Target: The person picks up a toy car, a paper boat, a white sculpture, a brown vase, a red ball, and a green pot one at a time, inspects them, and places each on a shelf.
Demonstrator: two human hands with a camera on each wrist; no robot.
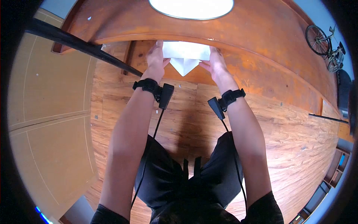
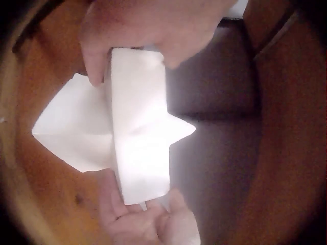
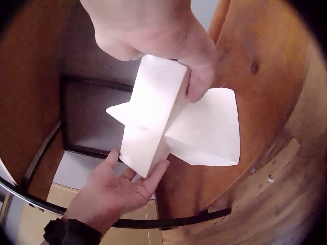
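Note:
A folded white paper piece [image 1: 185, 51] is held between both hands at the table's front edge, with a pointed flap toward the body. In the left wrist view the paper [image 2: 140, 127] shows a long band, a wide flap on one side and a small point on the other. My left hand [image 1: 155, 59] grips one end of the band, and my right hand [image 1: 217, 64] grips the other end. The right wrist view shows the left hand [image 3: 110, 194] with fingers around the band's lower end and the right hand [image 3: 158, 30] at its upper end.
The curved wooden table [image 1: 257, 41] spans the top, with a bright white oval [image 1: 192, 7] on it and a tiny paper scrap [image 1: 89, 18] at the left. A black bar [image 1: 82, 46] crosses at the left. A small model bicycle [image 1: 326, 46] stands at the right.

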